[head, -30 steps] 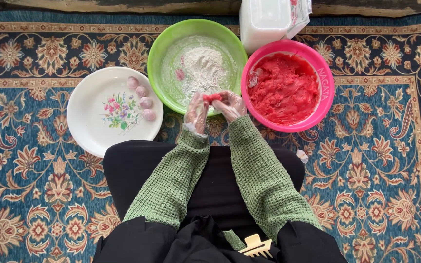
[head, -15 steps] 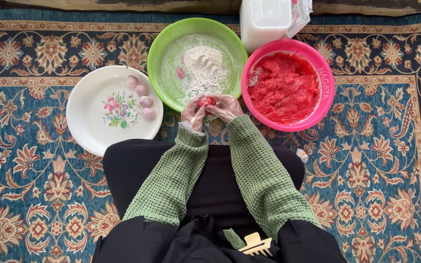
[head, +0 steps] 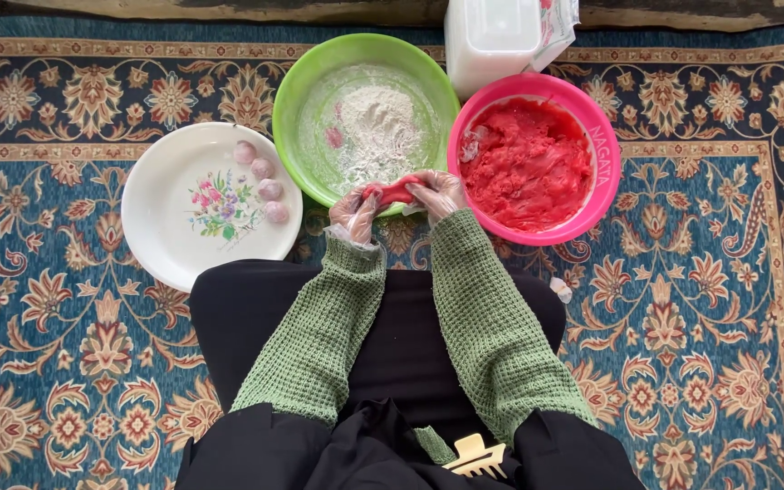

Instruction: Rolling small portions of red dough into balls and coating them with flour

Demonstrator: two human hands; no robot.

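Head view: left hand [head: 354, 213] and right hand [head: 437, 192], both gloved, close together on a red lump [head: 394, 191] over the green bowl [head: 294, 98] of flour at its 6 o'clock rim, pink bowl [head: 606, 163] at 3 o'clock, white plate [head: 165, 227] with balls [head: 263, 168] at 9 o'clock, within reach.

red lump [head: 395, 191] rolled longer between hands

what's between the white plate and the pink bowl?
In the head view, the green bowl of flour sits between white plate and pink bowl; both gloved hands hold a red lump at its near rim.
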